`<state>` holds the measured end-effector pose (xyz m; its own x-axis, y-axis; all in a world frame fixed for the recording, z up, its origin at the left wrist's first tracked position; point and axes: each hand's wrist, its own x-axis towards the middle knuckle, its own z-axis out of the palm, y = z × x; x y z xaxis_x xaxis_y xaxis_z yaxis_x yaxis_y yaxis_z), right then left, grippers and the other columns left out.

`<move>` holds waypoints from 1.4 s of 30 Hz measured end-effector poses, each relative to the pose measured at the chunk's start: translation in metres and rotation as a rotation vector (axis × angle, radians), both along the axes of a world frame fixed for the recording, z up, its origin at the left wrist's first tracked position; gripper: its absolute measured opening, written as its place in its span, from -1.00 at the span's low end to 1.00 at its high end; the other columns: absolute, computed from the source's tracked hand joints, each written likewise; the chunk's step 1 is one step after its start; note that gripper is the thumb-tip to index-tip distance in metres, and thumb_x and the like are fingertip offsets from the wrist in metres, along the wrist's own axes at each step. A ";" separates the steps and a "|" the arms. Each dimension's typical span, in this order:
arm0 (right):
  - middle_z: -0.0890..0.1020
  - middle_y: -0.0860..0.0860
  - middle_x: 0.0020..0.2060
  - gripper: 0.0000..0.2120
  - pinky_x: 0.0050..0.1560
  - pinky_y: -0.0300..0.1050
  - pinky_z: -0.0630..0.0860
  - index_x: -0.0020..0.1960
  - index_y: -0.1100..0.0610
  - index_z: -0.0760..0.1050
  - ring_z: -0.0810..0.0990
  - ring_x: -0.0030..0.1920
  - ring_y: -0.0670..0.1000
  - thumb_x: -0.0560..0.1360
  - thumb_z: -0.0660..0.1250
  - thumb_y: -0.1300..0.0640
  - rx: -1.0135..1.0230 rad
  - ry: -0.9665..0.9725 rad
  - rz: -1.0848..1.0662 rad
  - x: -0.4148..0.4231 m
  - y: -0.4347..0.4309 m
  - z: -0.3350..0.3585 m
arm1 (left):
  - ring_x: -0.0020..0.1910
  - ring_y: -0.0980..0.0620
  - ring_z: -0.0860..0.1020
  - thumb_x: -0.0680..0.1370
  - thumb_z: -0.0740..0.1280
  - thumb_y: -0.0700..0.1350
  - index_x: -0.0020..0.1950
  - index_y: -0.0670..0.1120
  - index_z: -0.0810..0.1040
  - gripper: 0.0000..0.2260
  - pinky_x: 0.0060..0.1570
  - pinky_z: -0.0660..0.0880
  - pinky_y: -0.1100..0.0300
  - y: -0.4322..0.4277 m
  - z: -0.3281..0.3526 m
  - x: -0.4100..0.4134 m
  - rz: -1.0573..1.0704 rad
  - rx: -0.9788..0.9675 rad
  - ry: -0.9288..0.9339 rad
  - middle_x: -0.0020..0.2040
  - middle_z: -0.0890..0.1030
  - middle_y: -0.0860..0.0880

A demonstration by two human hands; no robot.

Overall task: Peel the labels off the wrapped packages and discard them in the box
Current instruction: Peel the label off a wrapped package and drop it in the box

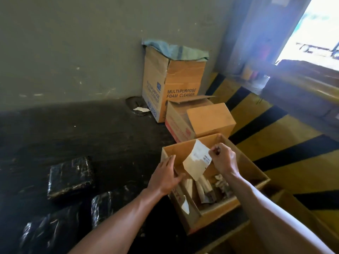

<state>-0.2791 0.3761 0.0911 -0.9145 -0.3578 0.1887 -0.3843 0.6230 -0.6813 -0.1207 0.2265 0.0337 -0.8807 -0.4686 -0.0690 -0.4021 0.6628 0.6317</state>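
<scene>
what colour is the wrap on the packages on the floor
Glossy black wrap on the packages, seen in the head view, left of the open box.

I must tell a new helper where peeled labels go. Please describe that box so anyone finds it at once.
By the grey wall stands a tall carton printed MULTI-PURPOSE FOAM CLEANER; a row of cartons runs from it towards the person. The discard box is the nearest, under the left hand and right hand. It alone gapes open, with peeled labels inside.
</scene>
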 end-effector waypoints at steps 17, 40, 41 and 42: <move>0.63 -0.01 -0.13 -0.92 -0.37 -0.27 0.40 -0.03 0.05 0.54 0.54 -0.23 -0.12 0.53 0.42 0.10 0.073 -0.191 0.088 0.012 0.027 -0.062 | 0.59 0.03 0.01 0.48 0.26 0.38 0.62 0.01 -0.08 -0.11 0.45 0.21 0.00 0.027 -0.018 -0.005 0.087 -0.115 -0.080 0.63 -0.11 0.07; 0.58 -0.03 0.18 -0.48 0.01 -0.18 0.43 0.37 0.05 0.46 0.57 0.12 -0.03 0.50 0.42 -0.13 0.099 -0.156 0.394 0.126 -0.189 -0.034 | 0.46 -0.07 0.34 0.54 0.36 0.16 0.60 -0.04 0.11 -0.26 0.32 0.36 0.03 -0.161 -0.009 0.187 0.666 0.168 0.071 0.53 0.29 -0.07; 0.57 -0.03 0.19 -0.48 0.03 -0.16 0.46 0.38 0.06 0.46 0.57 0.12 -0.03 0.49 0.42 -0.13 0.103 -0.175 0.415 0.139 -0.204 -0.039 | 0.44 -0.07 0.36 0.54 0.37 0.16 0.60 -0.05 0.13 -0.26 0.33 0.36 0.03 -0.172 -0.012 0.202 0.701 0.184 0.073 0.52 0.31 -0.07; 0.57 -0.03 0.19 -0.47 0.06 -0.13 0.50 0.38 0.07 0.46 0.57 0.13 -0.03 0.49 0.42 -0.13 0.110 -0.191 0.438 0.153 -0.219 -0.044 | 0.43 -0.07 0.37 0.53 0.38 0.15 0.59 -0.05 0.14 -0.26 0.33 0.36 0.03 -0.183 -0.017 0.217 0.737 0.200 0.067 0.52 0.31 -0.07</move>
<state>-0.1265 0.1573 0.0472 -0.6881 -0.7251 -0.0284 -0.5009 0.5030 -0.7044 0.0967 0.0432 0.0166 -0.3508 -0.9205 -0.1720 -0.6524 0.1085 0.7501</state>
